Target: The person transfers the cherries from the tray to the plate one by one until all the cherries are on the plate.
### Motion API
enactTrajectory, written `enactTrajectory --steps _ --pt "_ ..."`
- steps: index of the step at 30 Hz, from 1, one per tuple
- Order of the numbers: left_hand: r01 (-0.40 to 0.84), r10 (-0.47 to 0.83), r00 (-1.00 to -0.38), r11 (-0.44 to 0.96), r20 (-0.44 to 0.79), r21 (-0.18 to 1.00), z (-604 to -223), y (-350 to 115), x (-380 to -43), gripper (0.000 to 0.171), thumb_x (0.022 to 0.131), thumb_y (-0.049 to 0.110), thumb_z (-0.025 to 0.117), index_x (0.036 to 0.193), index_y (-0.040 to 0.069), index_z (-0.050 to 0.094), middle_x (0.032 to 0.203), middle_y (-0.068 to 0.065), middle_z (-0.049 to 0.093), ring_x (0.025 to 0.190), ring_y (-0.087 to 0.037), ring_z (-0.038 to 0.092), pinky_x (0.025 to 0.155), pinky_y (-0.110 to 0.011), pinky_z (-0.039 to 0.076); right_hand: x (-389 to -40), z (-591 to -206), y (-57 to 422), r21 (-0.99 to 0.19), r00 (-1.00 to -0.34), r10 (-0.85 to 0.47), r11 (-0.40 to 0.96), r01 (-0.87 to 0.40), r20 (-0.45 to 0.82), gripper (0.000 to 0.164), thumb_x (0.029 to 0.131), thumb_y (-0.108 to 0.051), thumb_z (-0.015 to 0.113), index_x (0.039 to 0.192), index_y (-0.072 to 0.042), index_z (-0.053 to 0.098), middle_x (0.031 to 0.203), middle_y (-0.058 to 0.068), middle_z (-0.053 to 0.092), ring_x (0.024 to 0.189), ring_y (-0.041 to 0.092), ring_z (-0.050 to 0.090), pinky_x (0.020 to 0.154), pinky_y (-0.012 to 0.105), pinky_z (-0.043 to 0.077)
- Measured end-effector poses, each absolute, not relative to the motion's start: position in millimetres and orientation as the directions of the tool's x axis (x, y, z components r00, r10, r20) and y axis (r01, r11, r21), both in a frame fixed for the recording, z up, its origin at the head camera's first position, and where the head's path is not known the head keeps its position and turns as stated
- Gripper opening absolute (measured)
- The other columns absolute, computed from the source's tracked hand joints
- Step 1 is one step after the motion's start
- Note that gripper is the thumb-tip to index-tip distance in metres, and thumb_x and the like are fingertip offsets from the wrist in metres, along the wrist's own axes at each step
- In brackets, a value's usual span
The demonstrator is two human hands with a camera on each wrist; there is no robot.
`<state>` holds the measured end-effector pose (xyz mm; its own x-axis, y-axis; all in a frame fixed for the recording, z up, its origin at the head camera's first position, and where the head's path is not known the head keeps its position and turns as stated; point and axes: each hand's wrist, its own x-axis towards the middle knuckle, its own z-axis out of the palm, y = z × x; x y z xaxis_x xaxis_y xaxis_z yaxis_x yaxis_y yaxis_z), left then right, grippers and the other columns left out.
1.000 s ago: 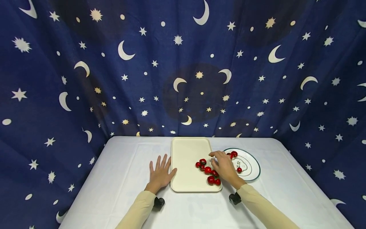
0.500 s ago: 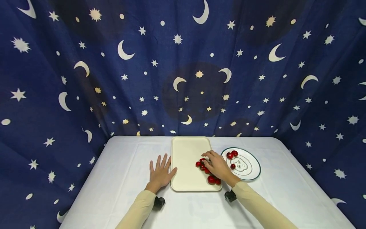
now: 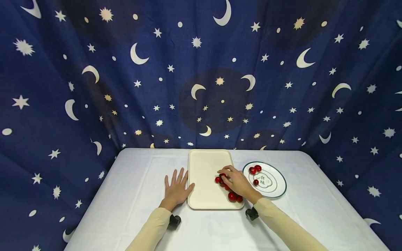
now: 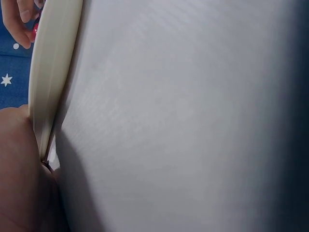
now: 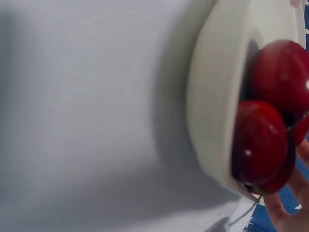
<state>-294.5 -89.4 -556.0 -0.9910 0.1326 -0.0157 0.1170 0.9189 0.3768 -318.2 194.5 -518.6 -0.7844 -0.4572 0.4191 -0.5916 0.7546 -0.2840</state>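
Note:
My left hand (image 3: 176, 191) lies with fingers straight and spread on the white cloth, its thumb at the left edge of a cream rectangular tray (image 3: 201, 195). Over the tray's right part, my right hand (image 3: 237, 181) reaches in from the right, its thumb and fingers curled round a dark red cherry (image 3: 222, 175). Beside it lie several more cherries, with a large one (image 3: 232, 197) near the lower right corner. In the right wrist view, glossy cherries (image 5: 260, 142) fill the tray corner, and a thin green stem (image 5: 246, 215) hangs over the rim. My right palm hides some of them.
Right of the tray is a white plate (image 3: 277, 184) with a green rim and printed characters. Two cherries (image 3: 255, 169) lie at its back and a small one (image 3: 255, 182) at its left. A dark blue starry curtain (image 3: 163, 87) hangs behind the table.
My right hand has moved left from beside the plate to the cherries in the tray. A small cherry on the plate has shifted left. My left hand stays put.

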Motion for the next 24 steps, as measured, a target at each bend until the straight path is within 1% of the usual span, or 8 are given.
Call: enactTrajectory --steps 2,7,12,14,19,24 --pt "0.114 0.134 -0.991 0.919 -0.026 0.379 -552.4 -89.3 -293.4 0.074 0.104 0.061 0.036 0.166 0.022 0.022 0.176 -0.001 0.010 0.165 -0.032 0.000 0.129 -0.065 -0.008 -318.8 -518.4 194.2 -0.291 -0.784 -0.460 0.749 -0.595 0.418 0.023 0.098 -0.014 0.069 0.120 -0.013 0.074 0.121 0.009 0.069 0.086 0.018 0.071 0.077 0.042 0.052" --pt "0.119 0.136 -0.991 0.917 -0.018 0.380 -547.9 -88.9 -290.7 0.073 0.104 0.059 0.037 0.165 0.020 0.026 0.176 -0.004 0.014 0.164 -0.034 0.004 0.129 -0.066 -0.005 -318.9 -516.7 193.2 -0.292 -0.790 -0.458 0.754 -0.588 0.409 0.022 0.097 -0.015 0.071 0.118 -0.015 0.075 0.120 0.007 0.070 0.087 0.018 0.071 0.078 0.044 0.053" --pt "0.120 0.132 -0.991 0.916 -0.006 0.383 -555.6 -90.0 -293.6 0.074 0.104 0.063 0.035 0.165 0.022 0.023 0.176 -0.001 0.011 0.165 -0.032 0.001 0.129 -0.065 -0.008 -319.4 -517.9 193.0 -0.288 -0.805 -0.455 0.769 -0.571 0.380 0.023 0.096 -0.016 0.072 0.118 -0.016 0.075 0.120 0.006 0.071 0.092 0.021 0.072 0.079 0.046 0.052" --pt "0.120 0.132 -0.991 0.916 -0.006 0.383 -557.1 -90.3 -295.2 0.075 0.104 0.064 0.035 0.165 0.023 0.023 0.176 0.000 0.011 0.165 -0.032 0.000 0.129 -0.066 -0.008 -320.3 -518.6 193.5 -0.285 -0.800 -0.458 0.765 -0.577 0.388 0.022 0.095 -0.015 0.072 0.117 -0.016 0.075 0.119 0.006 0.071 0.092 0.021 0.072 0.080 0.046 0.054" --pt "0.118 0.130 -0.991 0.920 -0.008 0.375 -558.5 -90.4 -296.8 0.075 0.104 0.064 0.034 0.166 0.024 0.021 0.176 0.001 0.010 0.165 -0.031 -0.001 0.129 -0.065 -0.008 -322.5 -518.7 194.3 -0.283 -0.770 -0.480 0.737 -0.614 0.421 0.021 0.094 -0.011 0.073 0.115 -0.011 0.074 0.114 0.007 0.072 0.086 0.019 0.072 0.076 0.038 0.060" --pt "0.122 0.131 -0.991 0.915 0.003 0.384 -558.4 -90.5 -295.1 0.074 0.104 0.062 0.034 0.165 0.022 0.023 0.176 -0.001 0.011 0.165 -0.032 0.001 0.129 -0.065 -0.008 -322.9 -518.3 194.4 -0.301 -0.778 -0.482 0.733 -0.610 0.403 0.020 0.095 -0.011 0.072 0.115 -0.009 0.073 0.113 0.007 0.072 0.085 0.018 0.071 0.075 0.033 0.060"
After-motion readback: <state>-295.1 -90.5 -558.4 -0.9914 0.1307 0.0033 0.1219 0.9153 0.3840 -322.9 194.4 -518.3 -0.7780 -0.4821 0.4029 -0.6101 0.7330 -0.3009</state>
